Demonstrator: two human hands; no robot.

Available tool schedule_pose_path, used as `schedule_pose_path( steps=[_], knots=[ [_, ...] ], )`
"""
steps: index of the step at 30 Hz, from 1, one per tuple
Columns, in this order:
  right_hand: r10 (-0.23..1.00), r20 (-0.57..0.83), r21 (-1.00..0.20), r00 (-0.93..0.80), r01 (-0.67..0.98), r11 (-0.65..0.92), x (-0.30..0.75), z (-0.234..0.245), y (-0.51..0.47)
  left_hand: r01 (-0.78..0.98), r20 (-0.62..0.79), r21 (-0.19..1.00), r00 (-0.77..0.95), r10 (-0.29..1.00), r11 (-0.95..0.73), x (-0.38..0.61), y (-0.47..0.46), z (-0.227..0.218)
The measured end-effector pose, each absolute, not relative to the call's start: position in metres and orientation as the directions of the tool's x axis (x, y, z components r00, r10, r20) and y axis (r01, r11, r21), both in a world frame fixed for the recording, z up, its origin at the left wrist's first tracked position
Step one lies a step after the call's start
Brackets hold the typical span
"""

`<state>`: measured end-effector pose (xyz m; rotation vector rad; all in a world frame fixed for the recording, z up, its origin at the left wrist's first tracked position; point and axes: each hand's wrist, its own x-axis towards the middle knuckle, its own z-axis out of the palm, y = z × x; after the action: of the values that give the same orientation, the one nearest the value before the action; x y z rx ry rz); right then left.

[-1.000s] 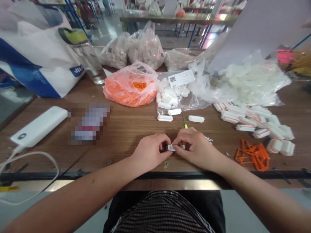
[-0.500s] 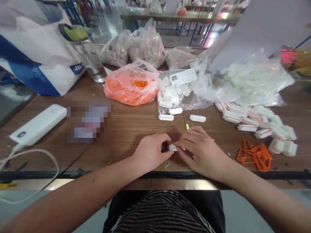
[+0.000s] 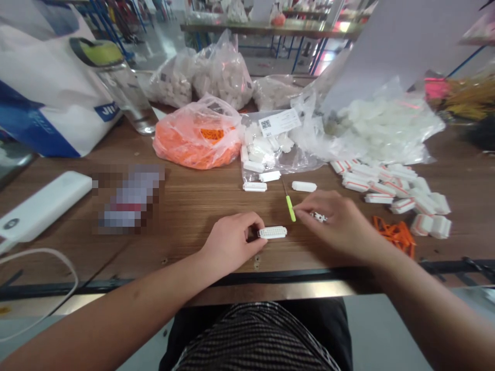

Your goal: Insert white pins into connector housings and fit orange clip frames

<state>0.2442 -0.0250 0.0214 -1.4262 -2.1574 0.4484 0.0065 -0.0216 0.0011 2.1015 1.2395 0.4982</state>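
Note:
My left hand (image 3: 235, 239) is closed, with thumb and fingers pinching the left end of a white plastic connector housing (image 3: 273, 232) that has rows of small holes. My right hand (image 3: 336, 219) is to its right, with thumb and forefinger together at the yellow-green handle of a thin-shafted screwdriver (image 3: 291, 208), which lies on the table. A small white piece (image 3: 318, 216) shows beneath the right fingers; I cannot tell whether it is held or lying there. Beyond the hands lie loose white housings (image 3: 303, 186).
Orange strips (image 3: 394, 236) and a pile of red-edged white housings (image 3: 386, 185) lie at right. Behind are an orange-filled bag (image 3: 197, 136), an open clear bag (image 3: 309, 162) and a bottle (image 3: 126, 87). A power bank (image 3: 46, 206) and a blurred-out object (image 3: 133, 198) lie at left.
My right hand has left the connector housing and moved right and slightly away from me to the screwdriver handle. The left hand keeps its pinch. The whole view has shifted slightly.

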Motion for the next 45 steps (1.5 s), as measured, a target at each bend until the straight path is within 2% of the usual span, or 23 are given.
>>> schedule_pose_path(
  steps=[3, 6, 8, 13, 18, 22, 24, 25, 27, 29, 30, 32, 38, 45],
  knots=[
    [0.968, 0.054, -0.568, -0.245, 0.79, 0.231, 0.278, 0.017, -0.011, 0.646, -0.004, 0.674, 0.488, 0.873, -0.359, 0.006, -0.02, 0.001],
    [0.964, -0.05, -0.562, -0.26, 0.805, 0.188, 0.292, 0.012, -0.004, 0.643, 0.006, 0.674, 0.488, 0.873, -0.364, 0.007, -0.019, 0.001],
    [0.949, -0.026, -0.504, -0.316, 0.823, 0.26, 0.291, 0.011, -0.003, 0.642, 0.006, 0.675, 0.486, 0.874, -0.362, 0.007, -0.019, 0.0],
    [0.888, 0.063, -0.223, -0.455, 0.861, 0.457, 0.283, 0.013, -0.001, 0.642, 0.007, 0.677, 0.482, 0.876, -0.359, 0.006, -0.019, 0.0],
    [0.839, 0.042, -0.074, -0.543, 0.835, 0.545, 0.276, 0.017, -0.001, 0.656, -0.002, 0.662, 0.485, 0.875, -0.362, 0.007, -0.02, 0.001],
    [0.837, 0.137, -0.032, -0.53, 0.842, 0.538, 0.27, 0.012, -0.001, 0.657, 0.025, 0.644, 0.493, 0.87, -0.391, 0.007, -0.021, 0.001],
    [0.85, 0.187, -0.079, -0.492, 0.856, 0.512, 0.268, 0.01, -0.001, 0.652, 0.039, 0.642, 0.499, 0.866, -0.405, 0.007, -0.021, 0.0],
    [0.864, 0.213, -0.139, -0.456, 0.861, 0.489, 0.267, 0.009, -0.001, 0.649, 0.043, 0.643, 0.5, 0.865, -0.407, 0.007, -0.021, 0.0],
    [0.906, 0.231, -0.359, -0.355, 0.834, 0.419, 0.261, 0.012, -0.004, 0.646, 0.044, 0.648, 0.498, 0.866, -0.404, 0.007, -0.021, -0.001],
    [0.942, 0.18, -0.614, -0.283, 0.716, 0.333, 0.252, 0.017, -0.01, 0.646, 0.036, 0.653, 0.497, 0.867, -0.397, 0.007, -0.021, -0.001],
    [0.95, 0.143, -0.708, -0.278, 0.642, 0.294, 0.245, 0.019, -0.014, 0.647, 0.029, 0.654, 0.496, 0.868, -0.391, 0.007, -0.021, 0.0],
    [0.944, 0.098, -0.799, -0.314, 0.541, 0.262, 0.232, 0.023, -0.021, 0.648, 0.024, 0.658, 0.493, 0.87, -0.385, 0.008, -0.021, 0.001],
    [0.893, 0.107, -0.815, -0.438, 0.476, 0.331, 0.206, 0.013, -0.025, 0.648, 0.026, 0.657, 0.49, 0.871, -0.385, 0.008, -0.022, 0.002],
    [0.885, 0.173, -0.76, -0.433, 0.513, 0.4, 0.207, 0.006, -0.025, 0.639, 0.032, 0.665, 0.493, 0.87, -0.386, 0.008, -0.022, 0.001]
  ],
)
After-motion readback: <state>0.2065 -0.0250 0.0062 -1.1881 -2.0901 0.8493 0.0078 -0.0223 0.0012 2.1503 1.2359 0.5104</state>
